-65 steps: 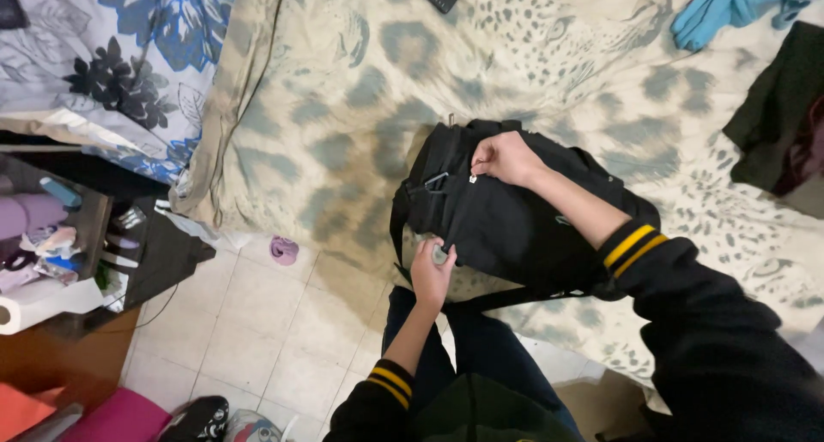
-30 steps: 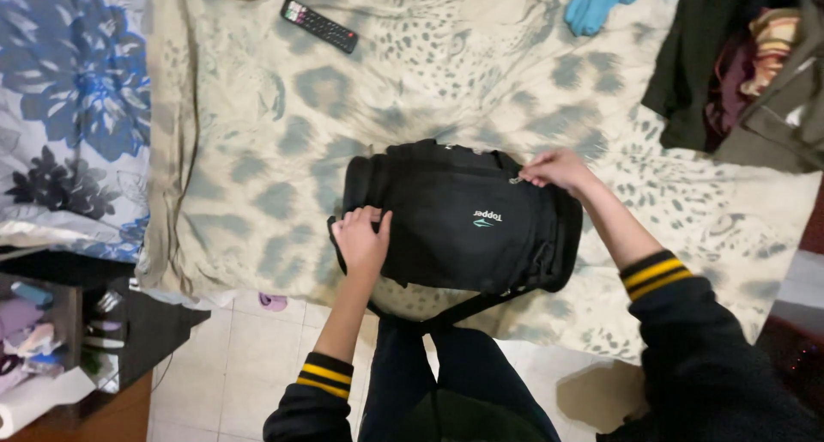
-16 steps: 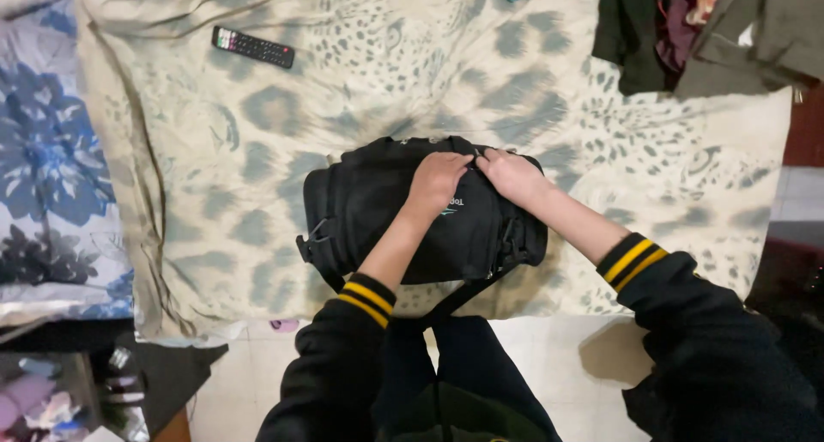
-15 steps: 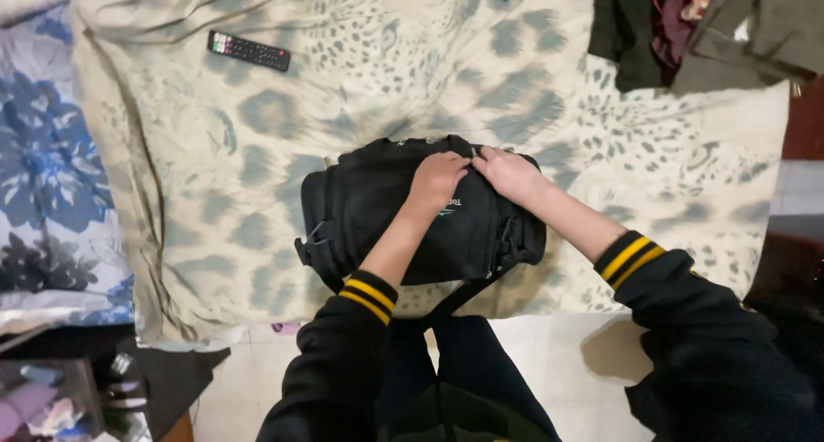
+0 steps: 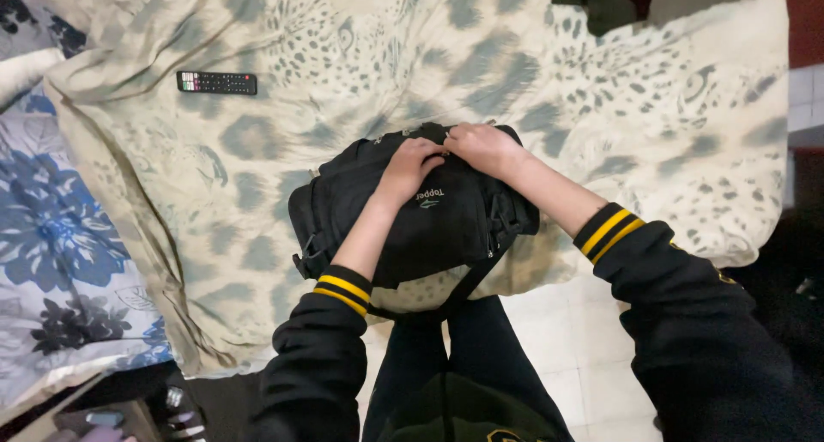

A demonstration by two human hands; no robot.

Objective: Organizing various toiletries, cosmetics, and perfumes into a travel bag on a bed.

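A: Where's the bag?
B: Black bag (image 5: 412,214), centre of frame, lying on the spotted bedspread (image 5: 343,30) at the bed's near edge.

A: Hands?
B: Left hand (image 5: 410,166) and right hand (image 5: 481,148) both on the bag's top edge, nearly touching. Fingers curled and pressed on the fabric; can't tell if either pinches a zip pull.

A: Anything else?
B: Remote control (image 5: 216,82) at upper left, well apart. Blue floral cover (image 5: 51,253) at left.
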